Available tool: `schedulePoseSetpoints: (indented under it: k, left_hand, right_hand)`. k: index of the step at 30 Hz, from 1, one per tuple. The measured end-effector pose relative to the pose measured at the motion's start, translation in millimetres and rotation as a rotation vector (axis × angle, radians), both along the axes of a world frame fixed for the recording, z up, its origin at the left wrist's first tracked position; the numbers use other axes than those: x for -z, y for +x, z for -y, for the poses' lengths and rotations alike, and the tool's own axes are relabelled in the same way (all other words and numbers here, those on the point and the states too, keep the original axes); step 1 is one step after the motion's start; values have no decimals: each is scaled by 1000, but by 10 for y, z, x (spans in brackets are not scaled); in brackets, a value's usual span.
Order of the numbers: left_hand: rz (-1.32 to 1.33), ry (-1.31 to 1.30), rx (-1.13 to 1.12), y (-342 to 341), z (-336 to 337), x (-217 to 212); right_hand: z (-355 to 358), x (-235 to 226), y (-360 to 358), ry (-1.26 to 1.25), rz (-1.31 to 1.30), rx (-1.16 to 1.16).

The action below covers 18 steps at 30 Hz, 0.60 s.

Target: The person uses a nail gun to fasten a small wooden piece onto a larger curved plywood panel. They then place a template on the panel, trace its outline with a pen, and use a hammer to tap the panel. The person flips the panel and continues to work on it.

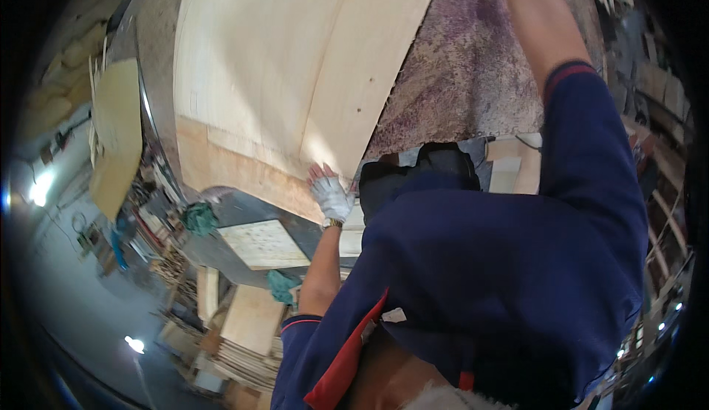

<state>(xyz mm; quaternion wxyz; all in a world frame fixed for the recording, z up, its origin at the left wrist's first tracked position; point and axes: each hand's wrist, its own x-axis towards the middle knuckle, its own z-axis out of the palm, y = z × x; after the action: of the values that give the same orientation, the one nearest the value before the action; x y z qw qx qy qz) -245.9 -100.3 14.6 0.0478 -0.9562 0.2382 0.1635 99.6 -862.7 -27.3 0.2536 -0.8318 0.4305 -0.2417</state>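
Observation:
My left hand (pixel 332 197) wears a white glove that leaves the fingertips bare, with a watch at the wrist. Its fingers lie stretched out, flat on the near edge of a large pale wood veneer sheet (pixel 281 63). A darker wood strip (pixel 244 166) runs along that near edge. The sheet lies over a worn surface mottled brown and purple (pixel 465 70), which shows along its right side. My right forearm (pixel 535 19) reaches up and forward, past the top of the picture, so the right hand itself is cut off.
A yellowish board (pixel 118 137) stands at the left. Below the sheet are a smaller pale board (pixel 264 245), green cloths (pixel 199 219) and a stack of wood sheets (pixel 247 321). Wood scraps (pixel 665 85) fill the right side.

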Motion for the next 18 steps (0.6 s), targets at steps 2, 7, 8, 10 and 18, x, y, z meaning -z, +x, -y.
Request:
schedulePoseSetpoints:
  k: [2,7,8,10,18]
  left_hand:
    - [10,-42,-26,-13,-5,42]
    - [47,-59,-33,-10,18,60]
    - [58,-87,-35,1,20,64]
    - [104,-167,-39,36,37,76]
    - [190,-290,-330,-406,-212,-78]
  right_hand:
    - [-359,-161,-183,118,125,-25]
    - [-2700,-107,-1376,-232,147,-648]
    - [-3210,-132,-1686,10,96,-921]
    - [-3969,-268,-2188,287,-170,-1349]
    - [-4581,-515,-2689,-607,-448,-1626]
